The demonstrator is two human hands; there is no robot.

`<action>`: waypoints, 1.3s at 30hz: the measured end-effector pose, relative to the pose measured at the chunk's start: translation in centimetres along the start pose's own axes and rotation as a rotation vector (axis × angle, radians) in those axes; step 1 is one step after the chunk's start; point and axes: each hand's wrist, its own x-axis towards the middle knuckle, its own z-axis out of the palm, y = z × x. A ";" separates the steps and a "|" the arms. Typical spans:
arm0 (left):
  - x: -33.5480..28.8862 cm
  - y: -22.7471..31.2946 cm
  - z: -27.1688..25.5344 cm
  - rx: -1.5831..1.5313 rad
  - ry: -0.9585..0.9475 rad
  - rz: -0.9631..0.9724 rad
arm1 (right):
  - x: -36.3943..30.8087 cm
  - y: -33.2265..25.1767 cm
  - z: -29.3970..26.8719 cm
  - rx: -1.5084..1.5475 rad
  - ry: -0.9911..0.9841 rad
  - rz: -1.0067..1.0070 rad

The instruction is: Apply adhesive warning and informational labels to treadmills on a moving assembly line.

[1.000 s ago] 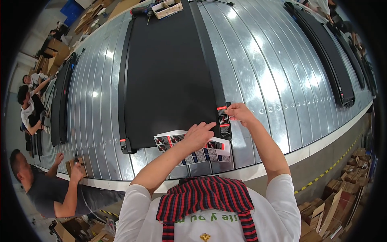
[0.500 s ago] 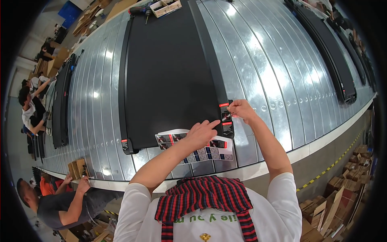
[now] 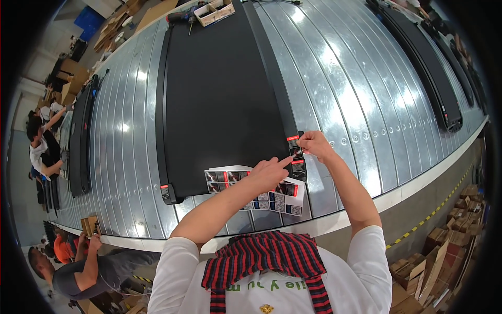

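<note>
A treadmill deck (image 3: 219, 99) with a black belt and black side rails lies flat in front of me. On its near right end cap are black warning labels (image 3: 297, 168) with red headers. My right hand (image 3: 316, 146) pinches at the outer edge of the upper label. The left hand (image 3: 271, 174) stretches its index finger onto that label, its other fingers curled over a curved label sheet (image 3: 286, 201). My left forearm and hand hide part of the sheet. Another label (image 3: 164, 191) sits on the near left end cap.
The deck rests on a metal slat conveyor (image 3: 340, 99). At its far end are a power drill (image 3: 183, 17) and a parts box (image 3: 214, 11). More decks lie left (image 3: 81, 136) and right (image 3: 418, 63). Co-workers (image 3: 86, 272) stand left; cardboard (image 3: 439, 235) piles lie at lower right.
The deck and my hands sit slightly farther right and lower in view. My left index finger remains on the label and my right hand keeps its pinch at the edge.
</note>
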 end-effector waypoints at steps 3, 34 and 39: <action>0.2 0.1 -0.1 0.001 -0.035 0.004 | 0.2 0.4 0.0 -0.195 0.051 -0.062; -21.3 -2.9 -0.3 -1.487 0.749 -0.353 | -14.5 -6.4 14.7 0.456 -0.234 -0.397; -27.3 -3.5 -2.2 -1.385 0.863 -0.214 | -17.6 -8.4 18.2 0.100 -0.207 -0.494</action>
